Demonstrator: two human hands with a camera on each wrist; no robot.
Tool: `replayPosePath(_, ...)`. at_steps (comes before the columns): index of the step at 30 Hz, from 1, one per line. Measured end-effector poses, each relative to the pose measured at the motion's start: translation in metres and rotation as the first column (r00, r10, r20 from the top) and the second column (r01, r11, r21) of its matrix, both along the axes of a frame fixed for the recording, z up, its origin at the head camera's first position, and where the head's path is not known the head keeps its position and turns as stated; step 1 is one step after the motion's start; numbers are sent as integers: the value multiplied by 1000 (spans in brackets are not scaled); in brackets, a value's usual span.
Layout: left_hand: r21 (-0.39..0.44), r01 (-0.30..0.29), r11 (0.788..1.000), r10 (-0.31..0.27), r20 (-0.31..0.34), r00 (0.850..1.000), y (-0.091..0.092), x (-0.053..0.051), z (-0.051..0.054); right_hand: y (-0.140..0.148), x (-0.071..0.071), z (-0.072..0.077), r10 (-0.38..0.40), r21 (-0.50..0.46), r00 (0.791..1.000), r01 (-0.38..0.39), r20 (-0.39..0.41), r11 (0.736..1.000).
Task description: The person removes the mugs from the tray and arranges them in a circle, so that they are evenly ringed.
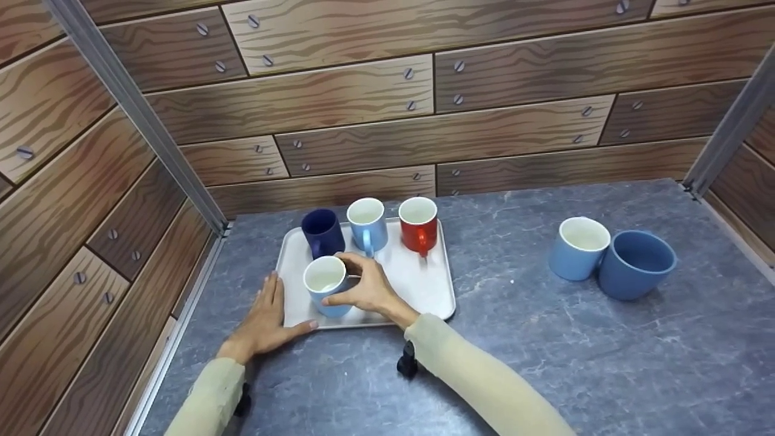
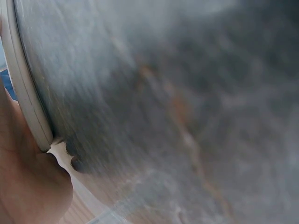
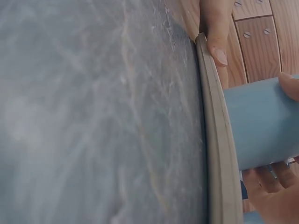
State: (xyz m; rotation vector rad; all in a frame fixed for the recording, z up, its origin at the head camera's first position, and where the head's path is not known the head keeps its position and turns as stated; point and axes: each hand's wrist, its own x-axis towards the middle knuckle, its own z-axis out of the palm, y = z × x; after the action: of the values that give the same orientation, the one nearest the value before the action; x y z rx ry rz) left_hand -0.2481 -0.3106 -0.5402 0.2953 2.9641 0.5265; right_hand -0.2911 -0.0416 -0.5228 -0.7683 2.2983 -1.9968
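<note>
Light-blue mug [image 1: 327,284] stands upright, grasped by the right hand [image 1: 369,287], its left hand [image 1: 265,321] neighbour outstretched against the tray [image 1: 418,290].

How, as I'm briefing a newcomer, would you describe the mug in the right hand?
On the marbled grey table, find the white tray. Toward its near-left corner is a light blue mug with a whitish inside, nearer the person than the dark blue mug. Unlike every other mug, it is gripped by the right hand.

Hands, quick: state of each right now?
Left hand: open, at the tray's near-left corner.
Right hand: closed, holding the light blue mug nearest that corner.
</note>
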Motion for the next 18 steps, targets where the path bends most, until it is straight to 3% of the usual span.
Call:
replayPosePath(9, -5, -1, 1000, 1, -5, 1000, -1, 0, 1, 13, 7, 11, 18, -40, 1000, -19, -12, 999)
replayPosePath(18, 4, -2, 1000, 2, -3, 1000, -1, -1, 0, 49, 22, 21, 20, -83, 999, -23, -29, 996)
